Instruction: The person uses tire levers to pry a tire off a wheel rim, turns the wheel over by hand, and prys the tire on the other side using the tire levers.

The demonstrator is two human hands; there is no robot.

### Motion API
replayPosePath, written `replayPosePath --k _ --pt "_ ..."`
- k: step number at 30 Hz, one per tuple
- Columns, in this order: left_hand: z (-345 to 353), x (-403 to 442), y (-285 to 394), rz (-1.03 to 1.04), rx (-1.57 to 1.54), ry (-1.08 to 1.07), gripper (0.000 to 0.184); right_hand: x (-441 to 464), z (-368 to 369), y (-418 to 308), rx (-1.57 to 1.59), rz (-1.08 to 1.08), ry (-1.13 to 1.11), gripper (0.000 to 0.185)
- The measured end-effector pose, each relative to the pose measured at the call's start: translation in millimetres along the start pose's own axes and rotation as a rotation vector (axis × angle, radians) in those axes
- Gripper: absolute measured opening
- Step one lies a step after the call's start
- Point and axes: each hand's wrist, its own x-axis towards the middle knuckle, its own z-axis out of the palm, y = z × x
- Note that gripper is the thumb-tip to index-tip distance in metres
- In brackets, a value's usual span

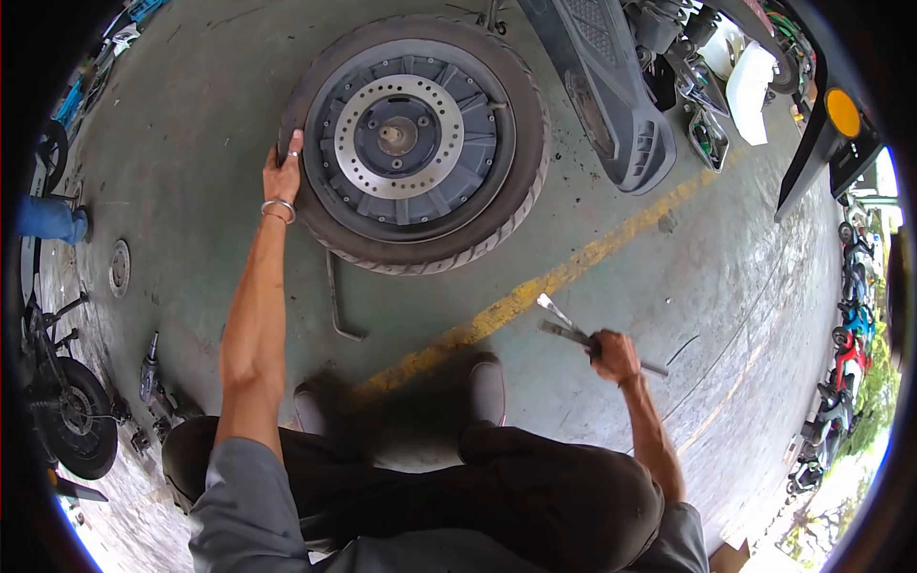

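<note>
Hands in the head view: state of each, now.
Left hand: at the edge of the tire; whether it grips cannot be told.
Right hand: closed, holding metal bars.

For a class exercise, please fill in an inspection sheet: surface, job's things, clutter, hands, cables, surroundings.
Surface: green-grey floor, scuffed, crossed by a worn yellow line.
Job's things: motorcycle wheel lying flat, drilled brake disc facing up; flat metal bars, possibly pry bars.
Clutter: bent metal rod by the tyre's near edge; round metal disc further left.
Hands: left hand on the tyre's left edge, grip unclear; right hand closed around the metal bars.
Cables: short dark strand on the floor, too indistinct to call a wire.
Surroundings: parked motorbikes at right, another wheel at lower left, blue-clad leg at far left.
</note>
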Motion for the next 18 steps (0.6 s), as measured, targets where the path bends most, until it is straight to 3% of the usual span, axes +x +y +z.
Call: replayPosePath --k 2,6,9,12,14,18 --pt "2.4 23.1 1.9 0.024 0.032 -0.074 0.114 -33.3 32.8 -0.2 0.073 0.177 -0.055 0.030" --pt "18.4 42.4 -9.9 0.026 0.060 -0.041 0.106 -68.2 69.2 -29.9 0.359 0.407 -0.254 0.041" --pt "21.8 58.0 -2.9 0.103 0.057 -0.009 0.098 -56.5 49.5 -52.8 0.421 0.285 -0.087 0.037" --pt "10.4 83.9 46.8 0.048 0.261 -0.130 0.099 -12.7 -35.4 -87.2 0.470 0.107 0.081 0.031" --pt "16.8 89.2 52.5 0.085 0.251 -0.047 0.100 17.4 -84.6 -116.3 0.458 -0.122 0.379 0.024" --pt "27.4 103.4 13.2 0.032 0.302 -0.081 0.107 69.7 -140.3 -160.0 0.287 -0.051 0.291 0.018"
